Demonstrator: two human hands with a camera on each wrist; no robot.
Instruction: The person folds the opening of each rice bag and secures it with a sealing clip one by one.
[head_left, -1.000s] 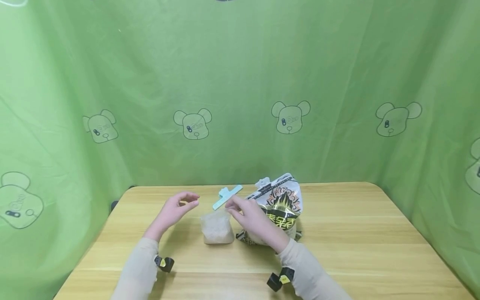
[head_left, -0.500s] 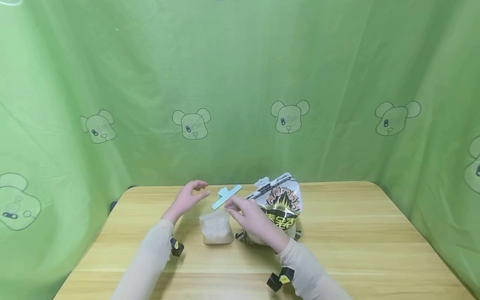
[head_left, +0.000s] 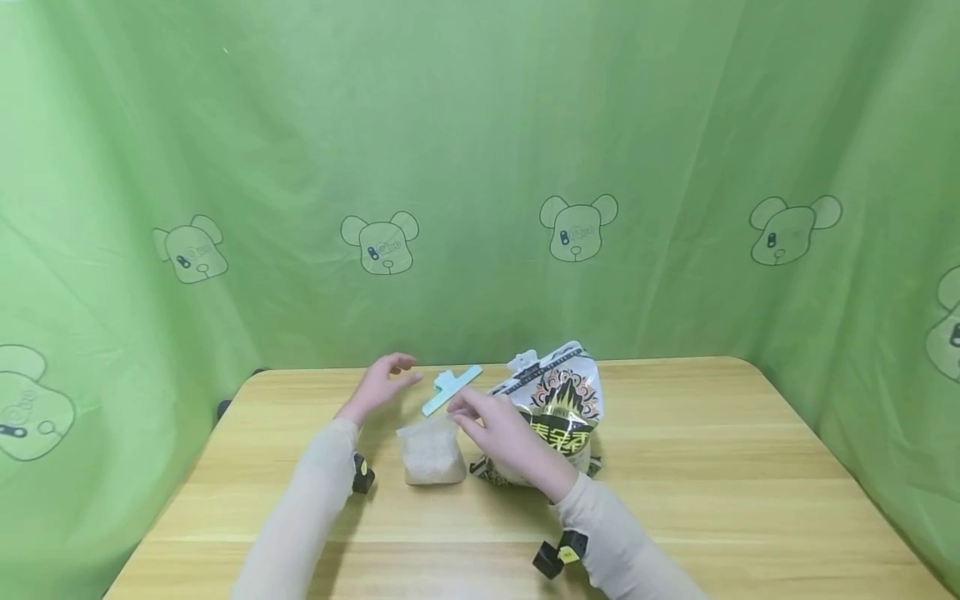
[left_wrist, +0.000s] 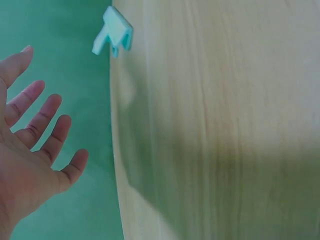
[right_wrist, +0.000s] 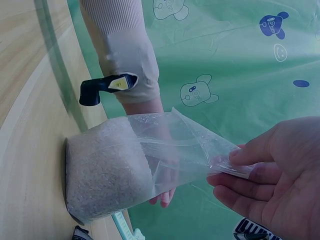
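Note:
My right hand [head_left: 498, 433] pinches the top of a clear plastic bag of rice [right_wrist: 107, 170] between thumb and fingers. The bag stands upright on the table [head_left: 712, 500], its lower part filled with white grains and its upper part drawn toward the hand. My left hand [head_left: 382, 385] hovers left of a light-blue bag clip [head_left: 452, 390] that lies near the table's far edge. In the left wrist view that hand [left_wrist: 37, 135] has its fingers spread and loosely bent, holding nothing, and the clip [left_wrist: 116, 29] sits beyond the fingertips.
Right of the rice, partly behind my right forearm, stands a printed black, white and gold food bag [head_left: 566, 408] with a white clip [head_left: 522, 361] along its top. A green curtain [head_left: 480, 167] with bear heads hangs behind the table.
My left hand has moved right and away from me, closer to the light-blue clip. The right hand keeps its pinch on the bag of rice, with little movement.

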